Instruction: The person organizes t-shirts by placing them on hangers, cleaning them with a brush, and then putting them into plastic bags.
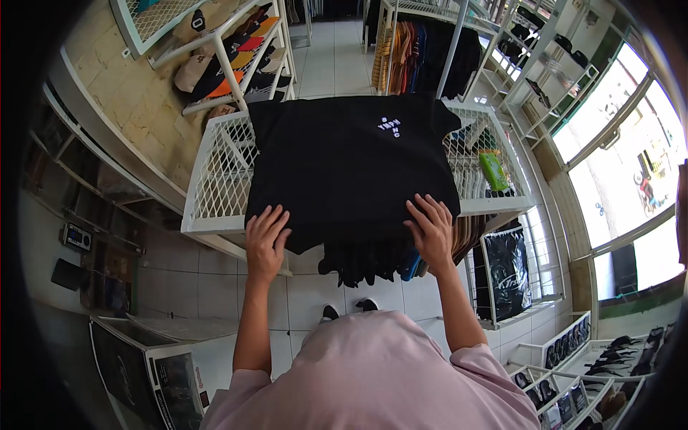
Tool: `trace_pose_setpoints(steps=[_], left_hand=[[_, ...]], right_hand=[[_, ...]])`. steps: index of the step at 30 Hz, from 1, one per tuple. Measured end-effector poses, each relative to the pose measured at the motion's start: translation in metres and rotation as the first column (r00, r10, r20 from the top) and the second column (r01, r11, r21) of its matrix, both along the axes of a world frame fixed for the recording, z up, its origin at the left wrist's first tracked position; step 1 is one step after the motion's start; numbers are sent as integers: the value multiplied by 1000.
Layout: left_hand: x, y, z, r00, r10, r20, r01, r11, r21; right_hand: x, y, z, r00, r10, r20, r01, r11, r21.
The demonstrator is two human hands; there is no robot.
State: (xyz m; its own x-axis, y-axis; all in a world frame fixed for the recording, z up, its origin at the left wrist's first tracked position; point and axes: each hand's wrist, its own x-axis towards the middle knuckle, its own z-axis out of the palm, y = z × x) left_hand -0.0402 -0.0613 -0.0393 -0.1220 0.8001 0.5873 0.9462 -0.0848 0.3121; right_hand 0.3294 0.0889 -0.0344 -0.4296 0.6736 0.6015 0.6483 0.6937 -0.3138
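A black T-shirt (337, 172) with small white lettering near its upper right lies spread over a white mesh-topped rack (218, 179). Its lower edge hangs over the rack's near side. My left hand (266, 240) rests on the shirt's lower left corner, fingers spread and flat. On the lower right part of the shirt lies my right hand (432, 231), its fingers also stretched out over the cloth. Neither hand grips the fabric.
A green packet (493, 170) sits on the mesh at right. Dark clothes (365, 264) hang beneath the rack. Cap shelves (247, 64) stand at left, a rail of shirts (408, 57) behind. Glass windows (623, 172) are at right, with a sandal rack (566, 340) below.
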Motion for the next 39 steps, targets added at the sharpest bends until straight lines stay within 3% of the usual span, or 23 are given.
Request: trace_pose_setpoints(steps=[2, 6, 7, 10, 11, 16, 18, 20, 24, 26, 32, 33, 39], left_hand=[[-4, -2, -12, 1000, 12, 12, -12, 998, 61], [8, -1, 16, 994, -24, 107, 10, 991, 133], [13, -5, 23, 986, -13, 165, -5, 994, 109], [32, -29, 32, 955, 6, 298, -19, 999, 41], [36, -38, 33, 950, 3, 313, -13, 1000, 29], [47, -51, 46, 907, -58, 416, 74, 997, -23], [53, -30, 50, 949, -29, 314, 26, 1000, 15], [53, -2, 45, 984, -4, 176, -14, 994, 105], [52, 37, 40, 985, 155, 74, -155, 988, -4], [52, 46, 39, 974, 225, 9, -223, 969, -102], [34, 54, 39, 993, 120, 5, -119, 990, -71], [28, 56, 43, 990, 110, 91, -86, 970, -228], [-4, 68, 30, 996, 35, 79, -9, 950, -311]], right_hand=[[4, 6, -5, 999, 28, -34, -28, 1000, -3], [6, 7, 11, 996, 49, -81, -53, 997, -57], [1, 1, 21, 993, 43, -112, -43, 999, 4], [8, -21, 34, 998, 2, -60, -8, 996, -86], [9, -26, 33, 997, 31, -66, -33, 999, -22], [7, -45, 48, 998, 25, -49, -34, 982, -185], [-7, -36, 58, 997, 8, -75, -23, 978, -206], [-26, -17, 55, 994, 14, -105, -27, 993, -119], [-55, 19, 44, 1000, -18, -22, 16, 997, -72], [-62, 26, 38, 996, -82, 38, 86, 987, -135], [-66, 26, 40, 978, -180, 104, 194, 971, -137], [-65, 29, 42, 975, -181, 133, 201, 967, -154], [-61, 43, 55, 922, -239, 305, 307, 930, -200]])
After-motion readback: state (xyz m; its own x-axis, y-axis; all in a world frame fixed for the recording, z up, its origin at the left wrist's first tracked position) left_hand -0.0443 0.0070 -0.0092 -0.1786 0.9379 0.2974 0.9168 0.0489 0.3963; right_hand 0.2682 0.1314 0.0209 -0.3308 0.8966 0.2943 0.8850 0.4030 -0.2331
